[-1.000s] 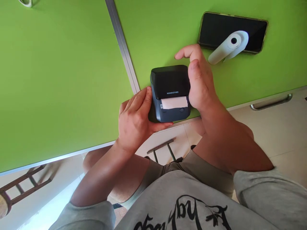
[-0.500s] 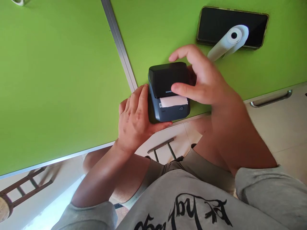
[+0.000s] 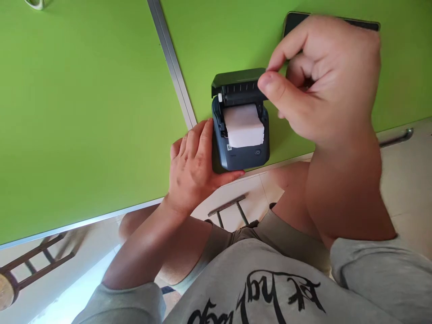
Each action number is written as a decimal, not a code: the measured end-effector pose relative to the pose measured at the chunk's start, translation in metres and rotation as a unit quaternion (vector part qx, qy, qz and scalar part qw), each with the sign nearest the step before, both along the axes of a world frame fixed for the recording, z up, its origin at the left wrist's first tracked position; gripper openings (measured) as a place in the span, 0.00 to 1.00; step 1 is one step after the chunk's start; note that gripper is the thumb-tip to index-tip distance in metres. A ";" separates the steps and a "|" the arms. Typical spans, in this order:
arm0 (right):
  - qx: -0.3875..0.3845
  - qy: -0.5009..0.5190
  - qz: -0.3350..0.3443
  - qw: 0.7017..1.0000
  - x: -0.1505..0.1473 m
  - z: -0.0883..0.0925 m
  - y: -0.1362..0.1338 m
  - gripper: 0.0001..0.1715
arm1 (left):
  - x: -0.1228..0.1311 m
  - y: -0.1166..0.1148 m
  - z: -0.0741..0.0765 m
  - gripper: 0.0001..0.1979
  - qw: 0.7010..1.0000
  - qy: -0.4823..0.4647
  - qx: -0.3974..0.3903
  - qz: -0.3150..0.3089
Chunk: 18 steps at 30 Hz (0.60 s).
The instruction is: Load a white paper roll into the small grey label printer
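Note:
A small dark label printer [image 3: 246, 150] sits near the front edge of the green table [image 3: 84, 112]. Its lid [image 3: 236, 83] stands swung up and back, baring a white paper roll [image 3: 243, 125] inside. My left hand [image 3: 194, 168] wraps the printer's left side and front corner, thumb under the front. Raised close to the camera, my right hand [image 3: 324, 76] pinches the lid's right edge between thumb and forefinger, with the other fingers curled in.
A black phone [image 3: 297, 20] lies at the back right, mostly hidden behind my right hand. A metal strip [image 3: 170, 63] runs across the table. A wooden stool [image 3: 30, 265] stands at lower left, and a drawer handle [image 3: 394, 137] shows at right.
The printer's lid went from closed to swung open, baring the paper roll. My right hand rose from the printer's side to the lid's edge and now hides the loose roll and the phone.

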State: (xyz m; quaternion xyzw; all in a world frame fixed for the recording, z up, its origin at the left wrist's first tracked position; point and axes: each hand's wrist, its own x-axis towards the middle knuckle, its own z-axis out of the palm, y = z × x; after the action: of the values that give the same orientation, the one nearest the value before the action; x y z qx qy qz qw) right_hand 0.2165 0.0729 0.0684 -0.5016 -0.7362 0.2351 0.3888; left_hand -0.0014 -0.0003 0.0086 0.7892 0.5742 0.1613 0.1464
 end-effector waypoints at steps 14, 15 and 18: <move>-0.068 -0.285 -0.010 0.956 -0.021 0.011 -0.006 0.12 | 0.000 -0.002 0.001 0.55 1.000 0.011 0.007 -0.008; -0.090 -0.338 -0.014 0.937 -0.024 0.011 -0.006 0.14 | 0.000 -0.002 0.001 0.55 1.000 0.010 0.006 -0.008; -0.115 -0.422 -0.007 0.899 -0.029 0.013 -0.004 0.16 | 0.000 -0.002 0.001 0.55 1.000 0.007 0.009 -0.012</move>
State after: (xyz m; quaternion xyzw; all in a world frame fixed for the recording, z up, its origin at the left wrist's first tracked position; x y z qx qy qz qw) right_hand 0.1877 0.0691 0.0819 -0.6005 -0.7953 0.0816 -0.0166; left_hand -0.0013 -0.0021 0.0092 0.7988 0.5639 0.1589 0.1367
